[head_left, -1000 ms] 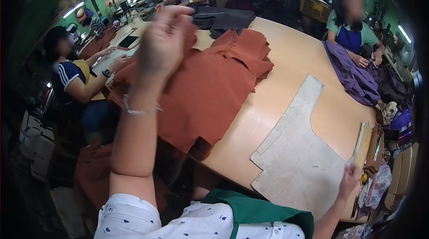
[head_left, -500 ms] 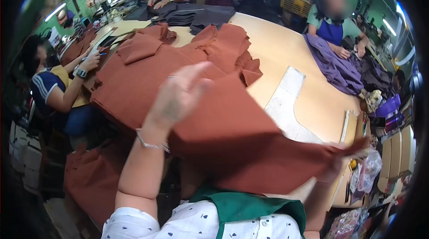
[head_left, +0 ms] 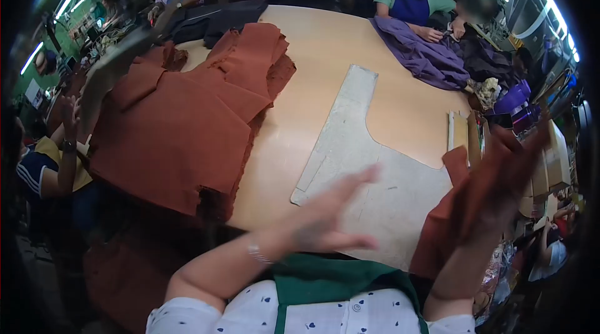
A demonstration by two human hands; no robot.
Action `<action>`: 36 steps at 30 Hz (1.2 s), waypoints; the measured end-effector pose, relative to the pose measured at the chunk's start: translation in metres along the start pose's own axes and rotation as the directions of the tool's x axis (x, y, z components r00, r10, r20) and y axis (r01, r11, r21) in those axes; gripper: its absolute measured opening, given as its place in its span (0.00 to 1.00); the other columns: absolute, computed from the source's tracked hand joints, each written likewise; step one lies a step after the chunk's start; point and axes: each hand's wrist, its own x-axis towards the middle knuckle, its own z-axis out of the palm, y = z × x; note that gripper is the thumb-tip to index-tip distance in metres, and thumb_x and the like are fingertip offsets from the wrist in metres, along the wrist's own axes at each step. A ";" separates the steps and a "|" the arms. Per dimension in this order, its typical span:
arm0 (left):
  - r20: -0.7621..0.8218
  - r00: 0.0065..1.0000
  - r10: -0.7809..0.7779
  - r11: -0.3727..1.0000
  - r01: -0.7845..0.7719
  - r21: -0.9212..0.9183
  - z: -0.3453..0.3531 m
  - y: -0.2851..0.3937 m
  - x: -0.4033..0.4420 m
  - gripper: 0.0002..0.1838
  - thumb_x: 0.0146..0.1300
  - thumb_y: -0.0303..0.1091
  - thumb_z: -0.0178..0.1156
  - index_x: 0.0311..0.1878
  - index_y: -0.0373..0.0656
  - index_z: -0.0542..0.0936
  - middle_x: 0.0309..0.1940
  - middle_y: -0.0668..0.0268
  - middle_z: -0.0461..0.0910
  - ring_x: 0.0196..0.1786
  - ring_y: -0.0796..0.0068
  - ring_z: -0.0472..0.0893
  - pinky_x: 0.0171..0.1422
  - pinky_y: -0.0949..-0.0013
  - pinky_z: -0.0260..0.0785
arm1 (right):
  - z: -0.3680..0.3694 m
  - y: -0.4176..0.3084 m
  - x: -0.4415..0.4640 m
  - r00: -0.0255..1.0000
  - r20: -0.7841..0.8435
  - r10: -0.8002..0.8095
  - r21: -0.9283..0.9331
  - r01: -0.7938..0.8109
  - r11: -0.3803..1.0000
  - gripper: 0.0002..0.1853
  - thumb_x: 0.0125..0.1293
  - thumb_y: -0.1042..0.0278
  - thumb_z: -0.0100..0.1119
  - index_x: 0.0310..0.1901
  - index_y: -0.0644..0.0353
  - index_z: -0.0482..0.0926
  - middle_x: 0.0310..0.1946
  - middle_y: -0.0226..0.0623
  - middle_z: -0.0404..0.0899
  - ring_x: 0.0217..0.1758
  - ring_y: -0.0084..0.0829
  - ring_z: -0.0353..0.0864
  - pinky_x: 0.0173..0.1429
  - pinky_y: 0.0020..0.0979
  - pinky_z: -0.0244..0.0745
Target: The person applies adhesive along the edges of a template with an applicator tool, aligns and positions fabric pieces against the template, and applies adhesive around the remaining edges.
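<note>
- My right hand (head_left: 500, 204) grips rust-red cloth (head_left: 465, 209), creased and motion-blurred.
- My left hand (head_left: 328, 218) is open over the flat, pale-grey board (head_left: 400, 193), faintly marked.

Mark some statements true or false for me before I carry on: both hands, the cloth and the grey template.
1. The right hand has rust cloth in its grip. True.
2. The left hand is holding scissors. False: it is open and empty.
3. The grey template lies on the table. True.
4. The rust pile lies on the template's right. False: it lies on the left.
5. The purple cloth is in front of a co-worker. True.
</note>
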 end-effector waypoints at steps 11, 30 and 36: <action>-0.371 0.606 -0.704 0.486 0.029 -0.874 -0.072 -0.094 0.013 0.22 0.62 0.46 0.54 0.57 0.47 0.68 0.53 0.63 0.71 0.57 0.70 0.70 0.61 0.63 0.62 | -0.003 0.074 0.011 0.969 0.133 0.207 -0.601 -0.087 0.794 0.22 0.51 0.55 0.67 0.35 0.68 0.75 0.23 0.39 0.74 0.26 0.27 0.72 0.31 0.28 0.69; 0.340 0.937 -0.078 0.741 -0.173 0.649 0.056 -0.123 0.035 0.12 0.55 0.29 0.58 0.44 0.41 0.75 0.44 0.60 0.74 0.48 0.61 0.74 0.52 0.60 0.67 | -0.104 0.056 -0.198 0.771 0.376 0.514 -0.863 0.088 0.498 0.28 0.39 0.64 0.70 0.47 0.53 0.76 0.43 0.37 0.69 0.46 0.40 0.68 0.49 0.37 0.71; -0.304 0.933 -0.192 0.963 0.238 0.125 0.006 -0.090 0.040 0.04 0.64 0.25 0.47 0.37 0.39 0.72 0.26 0.64 0.71 0.28 0.74 0.71 0.38 0.72 0.68 | -0.113 0.062 -0.207 0.789 0.450 0.418 -0.782 0.123 0.611 0.23 0.35 0.73 0.63 0.41 0.53 0.80 0.42 0.36 0.70 0.44 0.38 0.69 0.45 0.35 0.72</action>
